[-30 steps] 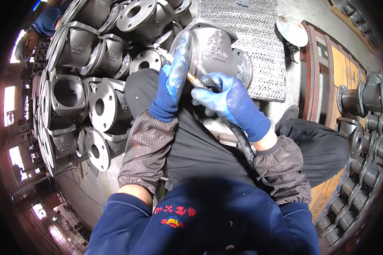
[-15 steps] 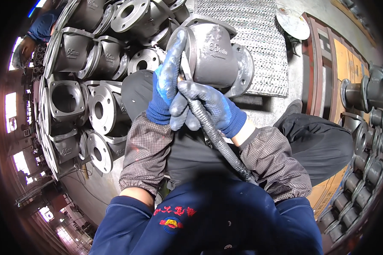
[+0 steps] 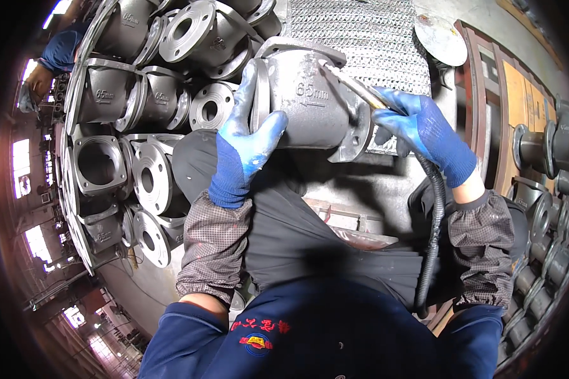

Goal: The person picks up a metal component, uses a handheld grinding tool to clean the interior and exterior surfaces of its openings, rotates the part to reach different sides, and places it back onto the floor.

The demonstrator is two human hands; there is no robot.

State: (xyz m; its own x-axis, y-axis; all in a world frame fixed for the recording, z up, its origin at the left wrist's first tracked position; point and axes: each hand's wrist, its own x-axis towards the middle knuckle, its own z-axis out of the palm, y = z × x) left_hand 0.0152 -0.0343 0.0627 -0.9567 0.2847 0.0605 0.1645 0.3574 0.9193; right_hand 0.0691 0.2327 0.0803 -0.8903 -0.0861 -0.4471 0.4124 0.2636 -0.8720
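Observation:
A grey cast-metal valve body (image 3: 306, 104) with flanged ends and a raised arrow lies on its side in front of me. My left hand (image 3: 250, 136), in a blue glove with a worn grey-white coating, grips its left flange, the thumb on the near side and the fingers reaching up behind. In my right hand (image 3: 423, 123), gloved alike, is a slim pencil-shaped tool (image 3: 360, 91). Its pale tip is at the upper surface of the casting; I cannot tell if it touches. From the tool's rear a black ribbed hose (image 3: 433, 234) hangs down past my right forearm.
Similar flanged castings (image 3: 148, 170) are stacked at the left. A metal mesh surface (image 3: 360, 31) lies beyond the valve body, beside a round pale disc (image 3: 440, 39). More castings (image 3: 537, 208) line the right side. Another person's gloved hand (image 3: 28, 98) shows at the far left.
My hands have moved apart. The left has taken hold of the flange, and the right has carried the tool rightward, its tip now over the casting. The hose has swung right.

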